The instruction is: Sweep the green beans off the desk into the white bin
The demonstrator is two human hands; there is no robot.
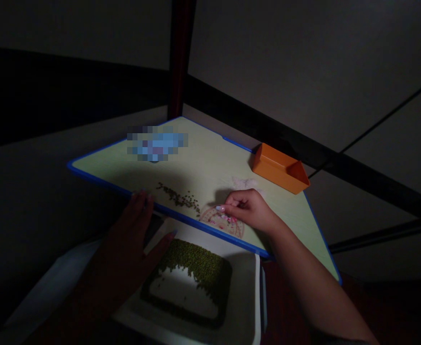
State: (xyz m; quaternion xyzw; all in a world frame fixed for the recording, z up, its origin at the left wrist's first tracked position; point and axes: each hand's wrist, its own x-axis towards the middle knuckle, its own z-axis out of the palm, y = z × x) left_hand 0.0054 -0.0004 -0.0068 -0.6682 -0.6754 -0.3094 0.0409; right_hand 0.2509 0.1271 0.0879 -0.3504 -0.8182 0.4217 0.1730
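Note:
My right hand [248, 208] is above the near part of a pale board [210, 158] with a blue rim. Its thumb and fingers are pinched together; anything between them is too small to make out. Left of it, small mung beans [181, 199] lie scattered on the board. Under the fingers is a pink printed arc [210, 218] like a protractor. My left hand [138, 225], in shadow, has its fingers at the board's near edge and its thumb spread apart. Below, a white tub [244, 278] holds many green mung beans [203, 263], with part of its floor bare.
An orange open box [280, 167] stands at the board's far right edge. A pixelated blue patch [158, 143] covers something at the far left. Dark walls meet behind the board at a reddish post [181, 57]. The light is dim.

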